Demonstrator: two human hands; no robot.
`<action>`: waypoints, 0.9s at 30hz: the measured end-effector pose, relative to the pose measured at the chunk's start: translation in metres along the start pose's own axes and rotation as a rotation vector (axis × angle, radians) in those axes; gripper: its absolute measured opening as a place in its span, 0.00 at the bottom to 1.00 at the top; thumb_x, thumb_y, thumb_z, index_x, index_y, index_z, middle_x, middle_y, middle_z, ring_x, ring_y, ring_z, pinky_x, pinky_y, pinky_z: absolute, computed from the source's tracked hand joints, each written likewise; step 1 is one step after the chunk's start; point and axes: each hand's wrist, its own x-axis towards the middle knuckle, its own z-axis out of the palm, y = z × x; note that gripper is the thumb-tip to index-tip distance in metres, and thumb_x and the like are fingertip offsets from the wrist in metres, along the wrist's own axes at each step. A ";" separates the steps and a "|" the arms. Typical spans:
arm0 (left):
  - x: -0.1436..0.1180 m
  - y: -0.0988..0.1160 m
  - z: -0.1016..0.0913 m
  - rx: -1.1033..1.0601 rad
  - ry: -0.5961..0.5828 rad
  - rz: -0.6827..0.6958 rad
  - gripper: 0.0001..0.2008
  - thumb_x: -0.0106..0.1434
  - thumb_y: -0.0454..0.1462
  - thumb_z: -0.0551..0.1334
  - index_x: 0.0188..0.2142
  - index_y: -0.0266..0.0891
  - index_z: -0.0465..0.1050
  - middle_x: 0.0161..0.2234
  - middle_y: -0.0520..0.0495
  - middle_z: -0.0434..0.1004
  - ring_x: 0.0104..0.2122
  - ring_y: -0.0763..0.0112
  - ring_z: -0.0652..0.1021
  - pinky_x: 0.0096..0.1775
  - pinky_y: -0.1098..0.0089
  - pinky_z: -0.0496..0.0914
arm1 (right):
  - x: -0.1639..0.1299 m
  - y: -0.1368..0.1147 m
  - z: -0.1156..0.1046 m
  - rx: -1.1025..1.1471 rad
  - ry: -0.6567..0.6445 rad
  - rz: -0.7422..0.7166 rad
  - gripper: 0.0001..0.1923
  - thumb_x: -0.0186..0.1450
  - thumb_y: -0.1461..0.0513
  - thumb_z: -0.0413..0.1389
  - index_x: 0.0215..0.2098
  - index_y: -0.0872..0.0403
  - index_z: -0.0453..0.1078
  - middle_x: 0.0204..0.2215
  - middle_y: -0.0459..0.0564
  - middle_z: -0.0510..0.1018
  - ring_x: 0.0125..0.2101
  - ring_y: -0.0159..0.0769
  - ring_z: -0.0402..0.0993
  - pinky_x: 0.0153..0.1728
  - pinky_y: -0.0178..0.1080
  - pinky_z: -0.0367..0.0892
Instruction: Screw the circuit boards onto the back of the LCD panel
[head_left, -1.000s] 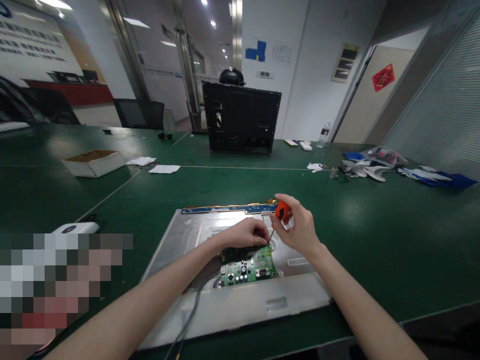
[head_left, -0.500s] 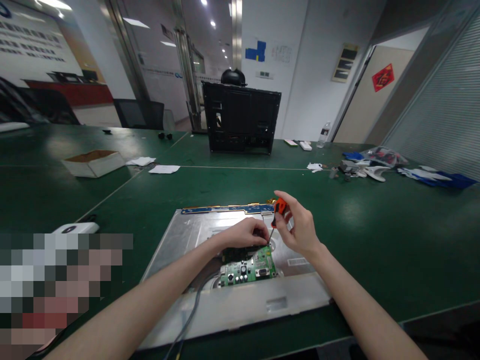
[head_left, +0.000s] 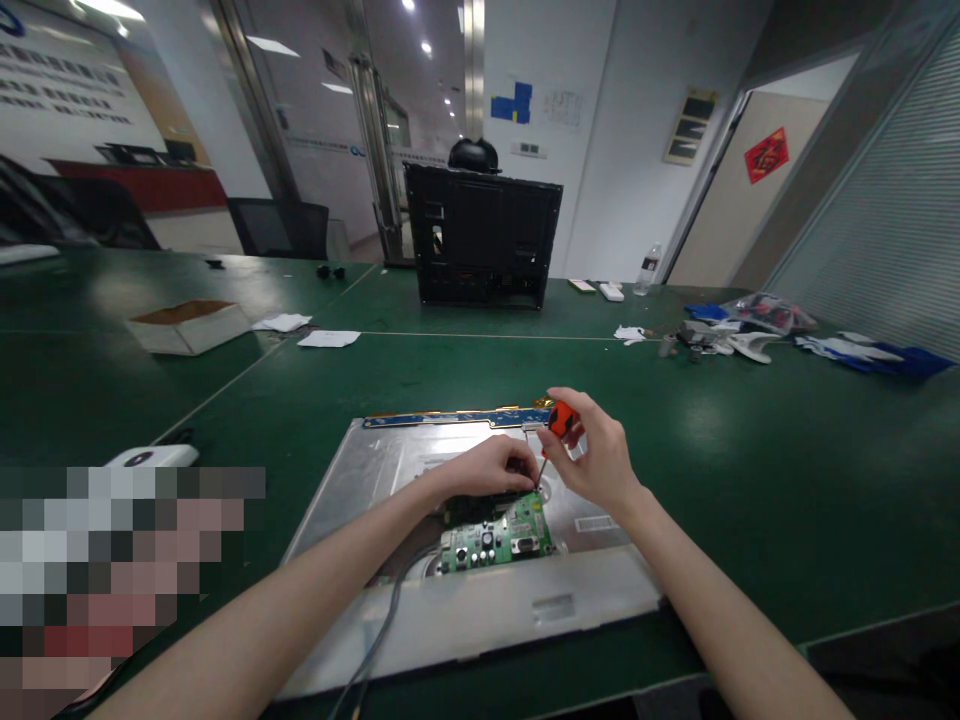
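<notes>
A silver metal display back panel (head_left: 375, 470) lies flat on the green table. A small green circuit board (head_left: 499, 540) sits on it near the front. My right hand (head_left: 596, 460) grips an orange-handled screwdriver (head_left: 559, 420), its tip down at the board's upper right corner. My left hand (head_left: 487, 468) rests on the board's top edge, fingertips beside the screwdriver tip. A grey cable (head_left: 390, 610) runs from the board toward me.
A black monitor shell (head_left: 484, 235) stands upright at the back. A cardboard box (head_left: 187, 325) and papers (head_left: 328, 338) lie at the left. Gloves, bags and small parts (head_left: 750, 330) are scattered at the right, with a water bottle (head_left: 649, 268) behind. A white device (head_left: 150, 457) lies near left.
My right hand's fingers shifted slightly around the screwdriver handle, as if turning it. The tip and my left hand stay where they were.
</notes>
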 end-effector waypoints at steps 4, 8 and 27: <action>0.000 -0.002 0.000 -0.020 0.008 0.012 0.01 0.54 0.31 0.65 0.29 0.36 0.75 0.26 0.53 0.73 0.29 0.72 0.72 0.33 0.74 0.65 | 0.002 -0.003 -0.003 0.077 -0.033 -0.005 0.23 0.65 0.64 0.50 0.58 0.50 0.58 0.31 0.45 0.75 0.22 0.29 0.69 0.23 0.32 0.67; 0.000 -0.002 0.000 -0.015 0.006 0.017 0.01 0.54 0.31 0.64 0.28 0.36 0.75 0.26 0.53 0.74 0.29 0.72 0.72 0.34 0.73 0.65 | 0.002 -0.003 -0.002 0.042 0.008 -0.008 0.22 0.64 0.64 0.51 0.56 0.50 0.60 0.28 0.43 0.74 0.19 0.28 0.67 0.21 0.32 0.65; -0.001 -0.002 0.000 -0.001 0.002 0.023 0.03 0.56 0.32 0.65 0.31 0.36 0.77 0.28 0.52 0.75 0.30 0.70 0.73 0.34 0.73 0.66 | 0.001 -0.002 -0.003 0.074 -0.037 0.001 0.25 0.63 0.64 0.50 0.59 0.50 0.58 0.30 0.45 0.74 0.23 0.30 0.70 0.25 0.33 0.68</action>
